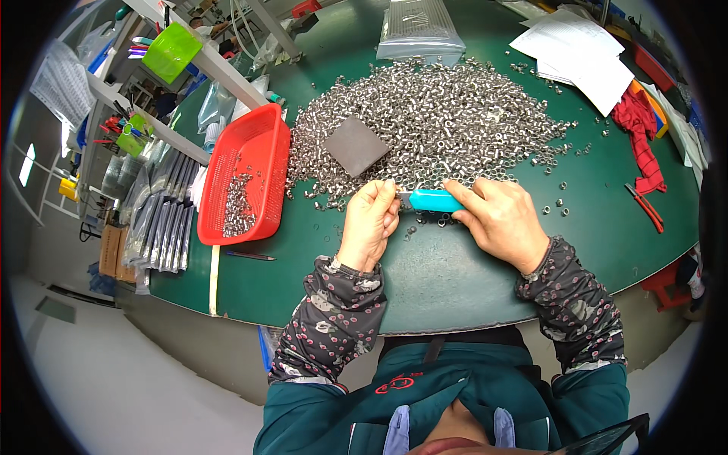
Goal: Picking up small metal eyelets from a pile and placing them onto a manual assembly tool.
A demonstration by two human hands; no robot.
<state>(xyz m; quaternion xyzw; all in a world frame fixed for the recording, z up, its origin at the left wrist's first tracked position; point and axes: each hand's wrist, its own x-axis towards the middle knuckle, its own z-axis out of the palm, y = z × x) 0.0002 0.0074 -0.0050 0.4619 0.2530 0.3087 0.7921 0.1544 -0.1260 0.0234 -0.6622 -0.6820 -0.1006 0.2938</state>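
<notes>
My right hand point(504, 220) is closed round a tool with a turquoise handle point(435, 201), its short metal end pointing left. That end meets the fingertips of my left hand point(369, 221), which pinch something small, mostly hidden; it may be one of the metal rings. Both hands are over the near edge of a wide heap of small shiny metal rings point(447, 121). A flat dark grey square block point(356, 146) lies on the heap, just beyond my left hand.
A red plastic basket point(276, 144) with some metal pieces stands left on the green table point(455, 288). A pen point(252, 256) lies near it. Right are white papers point(580, 57), a red cloth point(639, 133) and red-handled pliers point(648, 211). A clear bag point(419, 30) sits behind the heap.
</notes>
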